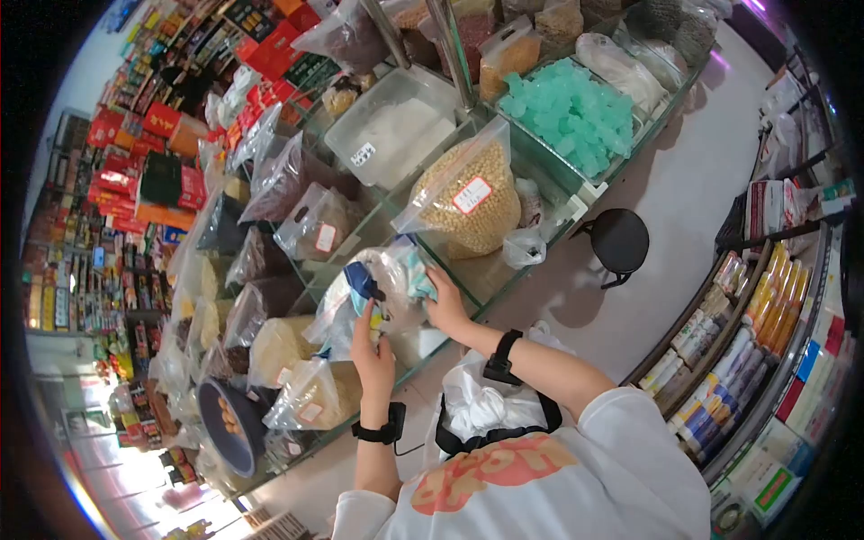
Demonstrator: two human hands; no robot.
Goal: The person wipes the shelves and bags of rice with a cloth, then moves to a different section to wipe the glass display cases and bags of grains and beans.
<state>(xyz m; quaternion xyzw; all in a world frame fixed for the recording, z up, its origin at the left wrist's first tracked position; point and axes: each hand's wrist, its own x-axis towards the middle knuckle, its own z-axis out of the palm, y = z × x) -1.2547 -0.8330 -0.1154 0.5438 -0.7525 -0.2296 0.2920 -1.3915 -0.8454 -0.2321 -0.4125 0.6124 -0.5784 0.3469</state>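
Note:
My right hand is closed on a crumpled teal cloth beside a clear plastic bag. My left hand rests against the near side of the same bag, index finger stretched up and thumb apart. At that fingertip is a dark blue piece whose kind I cannot make out. The bag sits over a glass-walled compartment of the display counter. Just beyond stands a labelled bag of pale yellow beans.
Teal crystal lumps fill a compartment at the upper right. A plastic tub holds white powder. More bagged dry goods and a grey bowl with eggs lie left. A black stool stands on the floor; shelves line the right.

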